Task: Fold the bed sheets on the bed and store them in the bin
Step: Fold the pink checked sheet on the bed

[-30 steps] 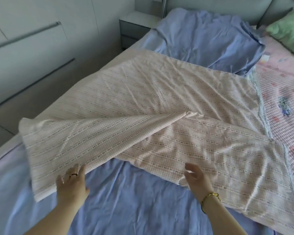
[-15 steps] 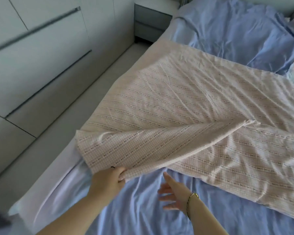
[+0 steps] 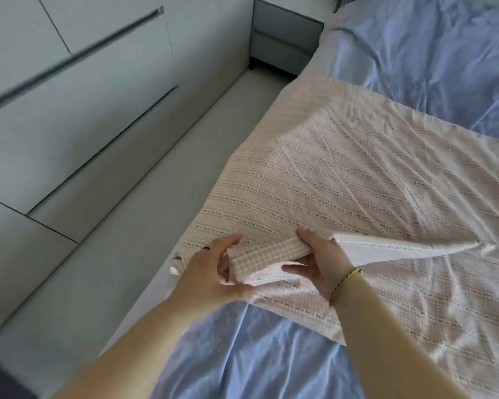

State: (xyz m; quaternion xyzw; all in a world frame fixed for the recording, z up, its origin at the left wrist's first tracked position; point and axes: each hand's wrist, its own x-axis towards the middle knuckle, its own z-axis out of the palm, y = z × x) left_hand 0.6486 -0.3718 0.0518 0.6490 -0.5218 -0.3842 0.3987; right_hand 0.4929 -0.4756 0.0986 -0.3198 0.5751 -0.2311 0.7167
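Cloth is bunched between two hands at the left edge of the bed (image 3: 321,57): a corner of the pink checked sheet (image 3: 357,182). The left hand (image 3: 211,272) grips it with curled fingers, and the right hand (image 3: 317,263) pinches it just beside. The rest lies spread over a blue sheet (image 3: 271,355).

Item: one person, two hands and two forearms in view.
- Left hand (image 3: 211,272): thin dark ring (image 3: 206,248) on one finger, only a sliver showing.
- Right hand (image 3: 320,263): slim bracelet (image 3: 346,280) at the wrist, gold-yellow with darker segments, too fine to tell beads from links.
- Left forearm (image 3: 144,341) and right forearm (image 3: 386,335): bare from wrist to the picture's lower edge.
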